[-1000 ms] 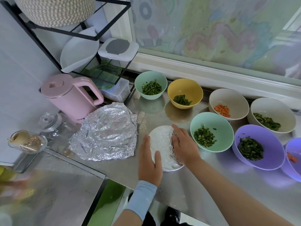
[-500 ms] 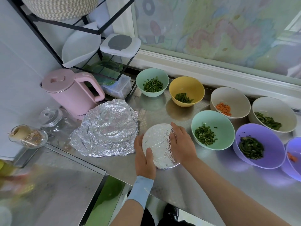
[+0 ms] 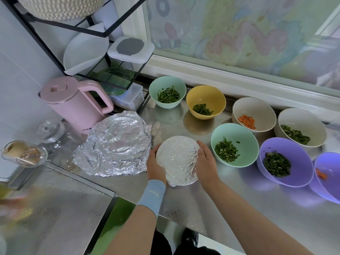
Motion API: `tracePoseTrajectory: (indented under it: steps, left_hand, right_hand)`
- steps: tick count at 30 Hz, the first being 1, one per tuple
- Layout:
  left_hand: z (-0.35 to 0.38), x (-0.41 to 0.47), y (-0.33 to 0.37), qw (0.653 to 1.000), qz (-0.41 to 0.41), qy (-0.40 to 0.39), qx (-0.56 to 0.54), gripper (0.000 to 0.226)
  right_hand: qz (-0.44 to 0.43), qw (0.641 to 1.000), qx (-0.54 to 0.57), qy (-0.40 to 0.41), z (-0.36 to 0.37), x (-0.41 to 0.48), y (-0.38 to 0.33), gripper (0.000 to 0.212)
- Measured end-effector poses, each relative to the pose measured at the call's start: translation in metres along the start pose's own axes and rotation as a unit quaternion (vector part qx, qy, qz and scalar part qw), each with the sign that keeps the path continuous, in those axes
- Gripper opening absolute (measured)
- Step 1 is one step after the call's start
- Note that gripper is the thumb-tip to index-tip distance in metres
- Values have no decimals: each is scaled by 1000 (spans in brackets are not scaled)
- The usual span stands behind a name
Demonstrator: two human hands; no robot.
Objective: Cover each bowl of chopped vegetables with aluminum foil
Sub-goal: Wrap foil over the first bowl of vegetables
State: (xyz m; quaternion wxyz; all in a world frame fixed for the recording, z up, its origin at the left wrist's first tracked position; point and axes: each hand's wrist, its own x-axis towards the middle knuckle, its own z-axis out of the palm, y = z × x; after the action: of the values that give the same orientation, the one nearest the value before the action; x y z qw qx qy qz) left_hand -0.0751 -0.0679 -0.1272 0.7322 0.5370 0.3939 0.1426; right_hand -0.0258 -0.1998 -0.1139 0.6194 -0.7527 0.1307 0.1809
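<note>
**Inspector:** State of the fingers?

**Recorder:** Left hand (image 3: 156, 167) and right hand (image 3: 207, 163) both hold one foil-covered bowl (image 3: 177, 159). The left fingers (image 3: 153, 152) curl round its left rim. The right fingers (image 3: 201, 146) curve over its right rim, with the palm against the wall. The foil lies flat across the top and is crumpled under the near edge. A blue wristband (image 3: 152, 194) sits on the left wrist.

**Inspector:** Location of that bowl?

**Recorder:** Between the two hands, on the steel table (image 3: 239, 203).

**Inspector:** Left of the fingers?

**Recorder:** Just beside the left fingers lies a crumpled foil sheet (image 3: 117, 144) bearing a round impression. Past it stands a pink kettle (image 3: 73, 103).

**Inspector:** Right of the fingers?

**Recorder:** The near mint bowl (image 3: 239, 131) is just beside the right fingers and holds chopped greens, uncovered. Further right is a purple bowl (image 3: 296, 150) of greens. A second purple bowl (image 3: 331, 162) is at the frame edge with an orange piece inside.

**Inspector:** Beyond the fingers?

**Recorder:** A back row, running left to right: the far mint bowl (image 3: 165, 83) with greens, a yellow bowl (image 3: 206, 94) with greens, a carrot bowl (image 3: 254, 107) with diced carrot, and a beige bowl (image 3: 302, 118) with greens. All are uncovered.
</note>
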Motion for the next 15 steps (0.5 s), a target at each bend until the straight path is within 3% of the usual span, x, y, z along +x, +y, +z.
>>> tracePoseTrajectory:
  steps: [6,9,11,13,15]
  left_hand:
    - [4,-32,-19,983,-47,164,-69,44]
    - [18,-53,-26,970,-97,162,-155,31]
    - [25,-53,-25,977,-85,161,-114,32]
    - [28,-44,-24,969,-135,164,-129,30]
    - [31,-36,-28,959,-182,168,-139,54]
  right_hand:
    - [-13,999,11,-42,-8,1,1,41]
    - [0,998,36,-51,-9,1,3,40]
    - [0,998,42,-45,-7,1,6,39]
    - [-7,998,33,-44,-3,0,10,38]
    - [-14,999,26,-40,1,0,15,40]
